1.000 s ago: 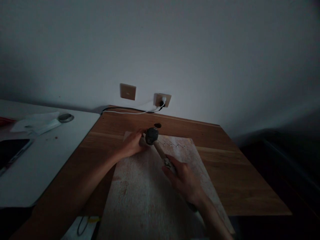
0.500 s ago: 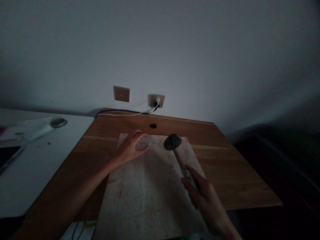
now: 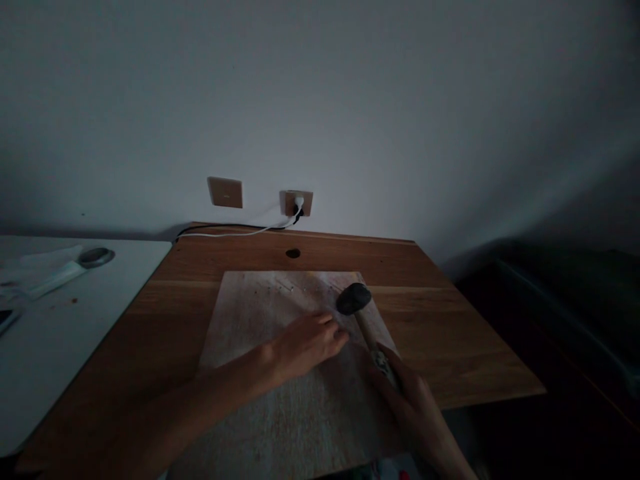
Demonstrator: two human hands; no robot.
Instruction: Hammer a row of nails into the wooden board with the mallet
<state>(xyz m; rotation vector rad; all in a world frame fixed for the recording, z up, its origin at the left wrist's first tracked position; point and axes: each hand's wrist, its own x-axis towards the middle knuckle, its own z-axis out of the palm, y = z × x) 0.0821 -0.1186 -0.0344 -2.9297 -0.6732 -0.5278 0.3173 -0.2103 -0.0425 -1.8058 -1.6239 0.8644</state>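
My right hand [image 3: 407, 393] is closed around the handle of a hammer [image 3: 367, 333] with a dark, rounded head and a light handle. The head is raised toward the far right part of a pale, worn board [image 3: 280, 427]. My left hand [image 3: 313, 341] is low over the middle of the board, left of the hammer, with its fingers curled together. Whatever lies in its fingertips is hidden. Beyond it, several small nails [image 3: 292, 289] are along the board's far part; dim light hides whether each stands or lies.
The board is on a brown wooden desk [image 3: 480, 360] with a cable hole [image 3: 293, 253]. Cables run along the wall to a socket [image 3: 299, 203], beside a wall plate [image 3: 225, 193]. At left, a white table [image 3: 65, 360] holds a roll of tape [image 3: 97, 257].
My left hand has moved from the nails at the board's far side toward me and right, and its fingers have closed. The hammer stays in my right hand. The view has shifted slightly.
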